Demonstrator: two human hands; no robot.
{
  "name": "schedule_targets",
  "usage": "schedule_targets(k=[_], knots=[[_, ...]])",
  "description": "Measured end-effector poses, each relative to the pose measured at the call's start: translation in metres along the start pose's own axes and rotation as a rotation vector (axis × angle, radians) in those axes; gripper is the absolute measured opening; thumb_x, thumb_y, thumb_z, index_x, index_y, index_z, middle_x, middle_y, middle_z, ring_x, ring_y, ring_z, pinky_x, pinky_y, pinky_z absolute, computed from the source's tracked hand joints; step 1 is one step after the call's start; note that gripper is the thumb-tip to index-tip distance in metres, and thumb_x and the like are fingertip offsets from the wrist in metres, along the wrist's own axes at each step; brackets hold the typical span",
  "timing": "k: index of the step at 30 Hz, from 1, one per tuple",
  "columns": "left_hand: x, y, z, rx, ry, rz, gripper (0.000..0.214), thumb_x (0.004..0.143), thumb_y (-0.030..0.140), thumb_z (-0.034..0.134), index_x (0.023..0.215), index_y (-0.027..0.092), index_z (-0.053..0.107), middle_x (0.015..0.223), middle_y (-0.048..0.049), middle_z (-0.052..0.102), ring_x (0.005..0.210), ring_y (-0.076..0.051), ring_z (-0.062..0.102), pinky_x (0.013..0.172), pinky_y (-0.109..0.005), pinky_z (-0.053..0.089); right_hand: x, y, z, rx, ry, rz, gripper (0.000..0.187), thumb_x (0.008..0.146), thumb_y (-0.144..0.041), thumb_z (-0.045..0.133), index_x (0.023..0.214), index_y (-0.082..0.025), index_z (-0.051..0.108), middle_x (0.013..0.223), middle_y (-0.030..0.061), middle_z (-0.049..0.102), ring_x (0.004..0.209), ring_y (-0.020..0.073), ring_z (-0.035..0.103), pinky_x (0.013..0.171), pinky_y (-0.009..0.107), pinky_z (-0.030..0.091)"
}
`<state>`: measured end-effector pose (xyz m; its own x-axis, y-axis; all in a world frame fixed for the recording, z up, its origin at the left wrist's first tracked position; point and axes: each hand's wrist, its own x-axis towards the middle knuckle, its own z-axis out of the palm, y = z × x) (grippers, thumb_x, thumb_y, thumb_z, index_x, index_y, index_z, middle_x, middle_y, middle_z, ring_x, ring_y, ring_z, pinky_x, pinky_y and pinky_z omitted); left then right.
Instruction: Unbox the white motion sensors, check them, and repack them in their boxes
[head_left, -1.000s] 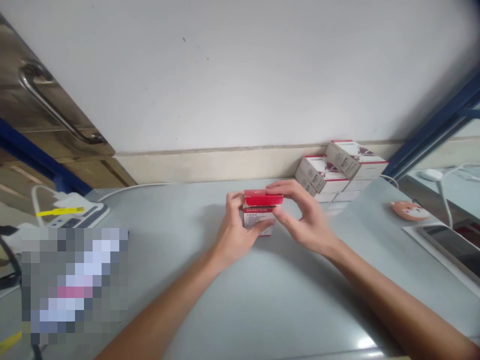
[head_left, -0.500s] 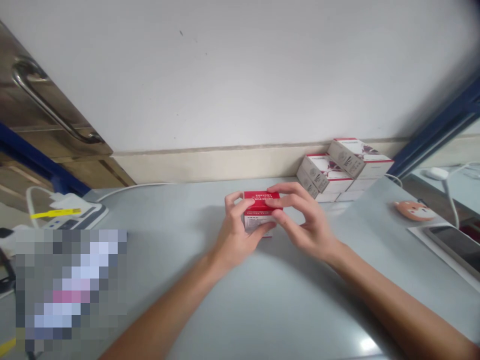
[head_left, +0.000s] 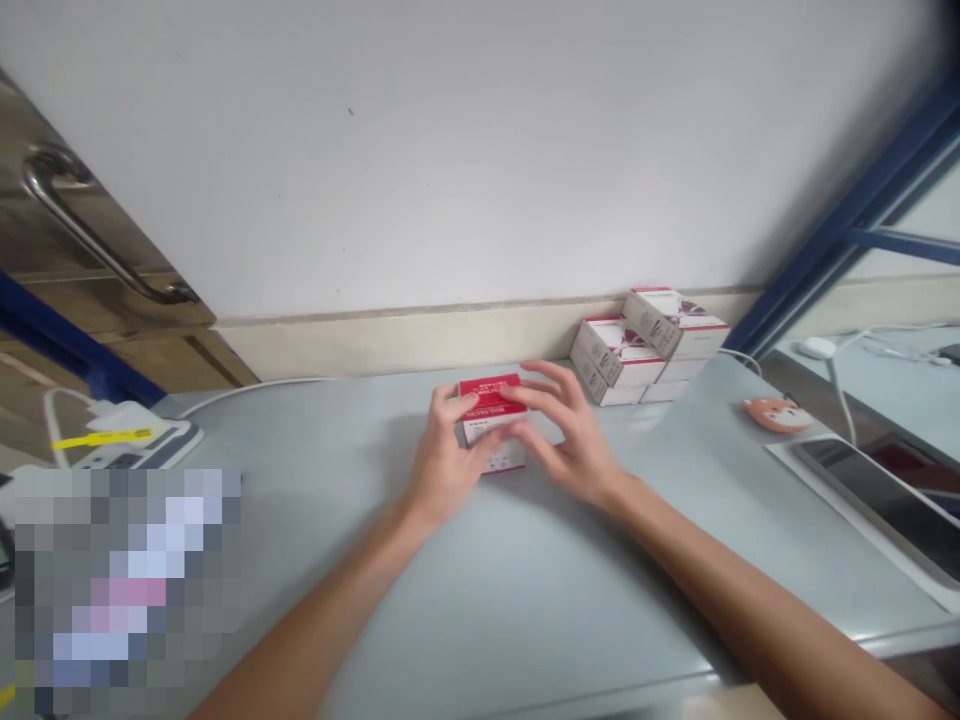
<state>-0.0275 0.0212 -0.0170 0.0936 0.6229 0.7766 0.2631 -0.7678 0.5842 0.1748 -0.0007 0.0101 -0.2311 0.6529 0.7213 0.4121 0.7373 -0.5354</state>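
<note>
Red-and-white box (head_left: pixel 493 412) sits gripped in the left fingers (head_left: pixel 454 407), half-spread right fingers (head_left: pixel 546 404) touching it.

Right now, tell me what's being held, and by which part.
The small box: the left hand holds its left side, thumb across the front; the right hand touches its red top.
</note>
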Motion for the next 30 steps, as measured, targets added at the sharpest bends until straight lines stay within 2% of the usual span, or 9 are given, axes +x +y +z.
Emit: schedule_targets(k=[2, 4, 6, 8, 12, 17, 21, 24, 30], knots=[[0.005, -0.001, -0.001, -0.108, 0.137, -0.181, 0.051, 0.092, 0.044, 0.079, 0.126, 0.03, 0.044, 0.127, -0.0067, 0.061, 0.111, -0.021, 0.071, 0.09, -0.036, 0.062, -0.008, 0.002, 0.005, 0.057, -0.1, 0.12, 0.073, 0.098, -0.039, 0.071, 0.162, -0.031, 0.037, 0.159, 0.0177, 0.048, 0.129, 0.0293, 0.066, 0.106, 0.052, 0.059], [0.012, -0.002, -0.005, -0.178, 0.183, -0.395, 0.052, 0.093, 0.053, 0.075, 0.124, 0.028, 0.04, 0.115, -0.0058, 0.068, 0.096, -0.018, 0.074, 0.08, -0.032, 0.062, -0.015, 0.002, 0.012, 0.124, -0.183, 0.251, 0.083, 0.099, -0.042, 0.069, 0.167, -0.029, 0.024, 0.149, 0.0176, 0.058, 0.114, 0.0258, 0.073, 0.098, 0.048, 0.062], [0.018, -0.005, -0.011, -0.151, 0.131, -0.526, 0.051, 0.095, 0.06, 0.068, 0.123, 0.026, 0.041, 0.107, -0.006, 0.072, 0.09, -0.019, 0.074, 0.077, -0.032, 0.061, -0.018, 0.002, 0.018, 0.12, -0.197, 0.327, 0.072, 0.099, -0.043, 0.068, 0.161, -0.027, 0.035, 0.139, 0.0142, 0.067, 0.099, 0.0228, 0.075, 0.092, 0.045, 0.063], [0.02, -0.009, -0.015, -0.077, 0.1, -0.566, 0.05, 0.096, 0.063, 0.064, 0.123, 0.024, 0.047, 0.116, -0.0104, 0.071, 0.103, -0.023, 0.073, 0.087, -0.037, 0.06, -0.019, 0.003, 0.02, 0.038, -0.141, 0.317, 0.06, 0.096, -0.045, 0.073, 0.149, -0.026, 0.052, 0.137, 0.0131, 0.069, 0.095, 0.0232, 0.073, 0.087, 0.042, 0.063], [0.014, -0.008, -0.017, 0.13, 0.107, -0.406, 0.046, 0.102, 0.054, 0.059, 0.137, 0.024, 0.053, 0.147, -0.0155, 0.057, 0.141, -0.029, 0.054, 0.119, -0.051, 0.043, -0.018, 0.008, 0.016, -0.209, -0.001, 0.176, 0.05, 0.093, -0.048, 0.077, 0.136, -0.026, 0.062, 0.121, 0.0121, 0.074, 0.094, 0.0274, 0.07, 0.08, 0.044, 0.06], [0.006, 0.018, -0.011, 0.378, -0.206, -0.09, 0.049, 0.105, 0.046, 0.055, 0.151, 0.028, 0.051, 0.161, -0.0157, 0.047, 0.152, -0.033, 0.043, 0.124, -0.056, 0.036, -0.019, 0.006, 0.02, -0.397, -0.01, -0.067, 0.036, 0.097, -0.029, 0.073, 0.132, -0.027, 0.066, 0.124, 0.0127, 0.075, 0.107, 0.0317, 0.068, 0.09, 0.05, 0.06], [0.004, 0.019, -0.013, 0.413, -0.5, -0.095, 0.051, 0.104, 0.05, 0.055, 0.152, 0.033, 0.053, 0.165, -0.0113, 0.046, 0.154, -0.033, 0.042, 0.125, -0.057, 0.036, -0.021, 0.0, 0.025, -0.204, -0.133, -0.074, 0.043, 0.098, -0.01, 0.055, 0.138, -0.026, 0.059, 0.128, 0.0119, 0.072, 0.115, 0.0259, 0.07, 0.096, 0.044, 0.061], [0.008, 0.003, -0.02, 0.477, -0.601, -0.095, 0.057, 0.1, 0.055, 0.062, 0.152, 0.036, 0.053, 0.165, -0.0081, 0.049, 0.157, -0.033, 0.04, 0.131, -0.063, 0.021, -0.016, 0.002, 0.017, -0.149, -0.184, -0.055, 0.038, 0.1, -0.012, 0.051, 0.133, -0.028, 0.063, 0.131, 0.0114, 0.07, 0.118, 0.0239, 0.07, 0.1, 0.042, 0.06], [0.026, -0.019, -0.055, 0.654, -0.647, -0.153, 0.05, 0.103, 0.03, 0.056, 0.153, 0.033, 0.053, 0.168, -0.0053, 0.046, 0.159, -0.034, 0.037, 0.129, -0.066, 0.025, 0.0, 0.039, -0.03, -0.46, 0.139, 0.07, 0.028, 0.101, -0.018, 0.053, 0.122, -0.024, 0.07, 0.127, 0.0141, 0.066, 0.12, 0.0298, 0.065, 0.107, 0.053, 0.053]])
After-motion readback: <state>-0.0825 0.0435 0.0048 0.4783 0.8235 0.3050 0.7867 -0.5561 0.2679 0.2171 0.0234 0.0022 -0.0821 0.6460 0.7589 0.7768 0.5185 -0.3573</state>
